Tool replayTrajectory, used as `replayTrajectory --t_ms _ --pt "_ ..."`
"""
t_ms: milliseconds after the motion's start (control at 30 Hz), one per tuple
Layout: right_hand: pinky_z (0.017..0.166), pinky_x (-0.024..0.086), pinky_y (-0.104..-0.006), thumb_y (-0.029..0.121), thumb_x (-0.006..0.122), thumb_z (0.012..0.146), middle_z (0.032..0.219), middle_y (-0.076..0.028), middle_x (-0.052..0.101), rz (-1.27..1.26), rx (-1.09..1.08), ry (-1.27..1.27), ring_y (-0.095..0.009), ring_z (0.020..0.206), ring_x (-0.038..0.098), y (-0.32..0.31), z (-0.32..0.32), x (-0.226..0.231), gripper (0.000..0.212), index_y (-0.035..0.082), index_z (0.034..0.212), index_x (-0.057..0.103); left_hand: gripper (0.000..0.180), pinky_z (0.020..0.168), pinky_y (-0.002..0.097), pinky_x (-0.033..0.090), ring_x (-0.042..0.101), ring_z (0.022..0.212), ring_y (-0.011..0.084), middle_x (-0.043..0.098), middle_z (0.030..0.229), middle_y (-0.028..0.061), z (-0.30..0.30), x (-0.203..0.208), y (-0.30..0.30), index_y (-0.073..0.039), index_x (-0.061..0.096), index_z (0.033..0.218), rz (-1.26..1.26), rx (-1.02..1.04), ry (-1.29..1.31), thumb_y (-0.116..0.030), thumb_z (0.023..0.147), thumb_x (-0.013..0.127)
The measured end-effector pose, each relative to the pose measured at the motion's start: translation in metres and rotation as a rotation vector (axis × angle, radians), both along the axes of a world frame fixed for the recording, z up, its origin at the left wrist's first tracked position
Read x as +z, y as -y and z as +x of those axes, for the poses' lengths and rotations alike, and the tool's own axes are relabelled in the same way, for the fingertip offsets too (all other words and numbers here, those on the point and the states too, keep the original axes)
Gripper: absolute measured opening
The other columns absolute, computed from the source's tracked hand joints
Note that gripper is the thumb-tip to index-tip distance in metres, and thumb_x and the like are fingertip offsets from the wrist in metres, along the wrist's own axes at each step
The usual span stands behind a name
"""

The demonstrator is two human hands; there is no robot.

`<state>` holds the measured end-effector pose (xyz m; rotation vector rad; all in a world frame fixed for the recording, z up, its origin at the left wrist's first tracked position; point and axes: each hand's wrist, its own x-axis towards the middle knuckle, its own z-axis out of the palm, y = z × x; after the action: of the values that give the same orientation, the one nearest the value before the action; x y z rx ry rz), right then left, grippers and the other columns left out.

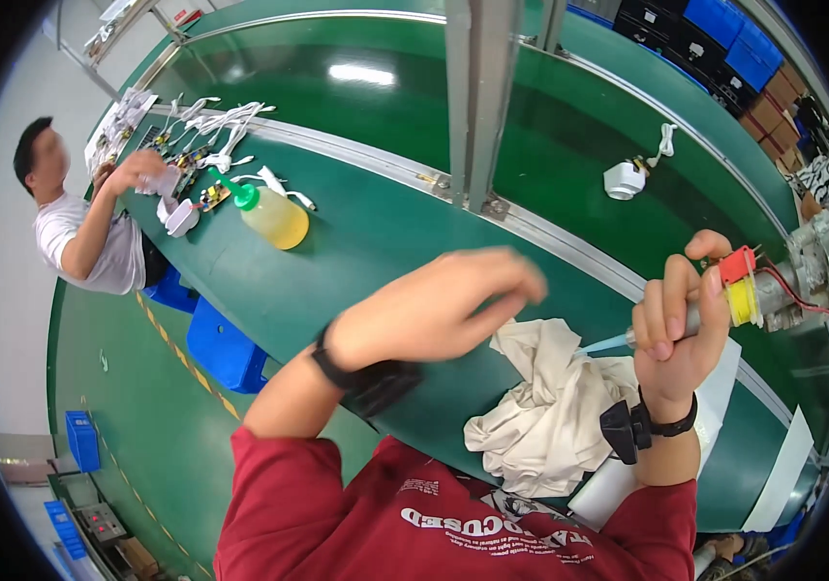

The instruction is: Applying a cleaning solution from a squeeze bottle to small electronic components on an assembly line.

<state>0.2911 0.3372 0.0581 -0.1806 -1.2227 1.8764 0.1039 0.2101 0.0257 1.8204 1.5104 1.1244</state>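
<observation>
My right hand [681,320] is closed around a grey rod [693,321] at the right. Its fingertips rest beside a red switch-like block [737,264] and a band of yellow tape [744,302] near the metal fixture. A pale blue tapered tip [608,344] sticks out left of that hand; whether it joins the rod is hidden. Over the green bench, my left hand [444,300] is smeared by motion, its fingers bent toward the right, and nothing shows clearly in it. Below and between both hands lies a crumpled cream cloth [555,412].
A squeeze bottle [277,219] with yellow liquid stands left on the bench [366,228]. Beyond it are white cables [230,126] and circuit boards, where a co-worker [95,223] handles a white part. A metal post [477,107] rises ahead. A white device [625,180] sits on the green belt.
</observation>
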Motion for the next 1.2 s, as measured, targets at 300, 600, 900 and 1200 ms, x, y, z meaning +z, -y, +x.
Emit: replayTrajectory --t_ms 300,600,900,1200 --pt "0.031 0.021 -0.0162 0.024 0.036 0.100 0.055 0.003 0.032 0.025 0.010 -0.011 -0.002 0.036 0.025 0.003 -0.006 -0.002 0.020 0.006 0.106 0.041 0.018 0.081 0.0345 0.048 0.061 0.094 0.0299 0.065 0.097 0.0147 -0.198 -0.034 0.188 -0.002 0.062 0.097 -0.123 0.898 -0.479 0.002 0.081 0.054" --pt "0.031 0.021 -0.0156 0.024 0.037 0.100 0.056 0.004 0.032 0.024 -0.046 0.012 -0.002 0.036 0.025 0.002 -0.005 -0.005 0.019 0.005 0.105 0.041 0.041 0.085 0.0424 0.046 0.056 0.102 0.0374 0.059 0.103 0.0175 -0.311 -0.047 0.232 -0.006 0.056 0.111 -0.141 1.054 -0.886 0.006 0.072 0.054" --pt "0.030 0.021 -0.0156 0.024 0.038 0.100 0.057 0.004 0.033 0.044 -0.024 -0.010 -0.002 0.037 0.026 -0.004 -0.004 -0.008 0.020 0.005 0.104 0.041 0.034 0.080 0.0391 0.049 0.061 0.092 0.0348 0.063 0.098 0.0194 -0.320 -0.050 0.252 -0.005 0.059 0.108 -0.585 1.005 -0.886 -0.014 0.076 0.065" --pt "0.031 0.021 -0.0155 0.023 0.038 0.100 0.057 0.003 0.033 0.038 -0.010 -0.027 -0.002 0.037 0.027 -0.007 -0.006 -0.008 0.019 0.005 0.104 0.041 0.042 0.066 0.0357 0.049 0.062 0.072 0.0258 0.061 0.078 0.0152 -0.167 -0.034 0.215 0.001 0.058 0.090 -0.619 1.014 -0.246 -0.038 0.078 0.070"
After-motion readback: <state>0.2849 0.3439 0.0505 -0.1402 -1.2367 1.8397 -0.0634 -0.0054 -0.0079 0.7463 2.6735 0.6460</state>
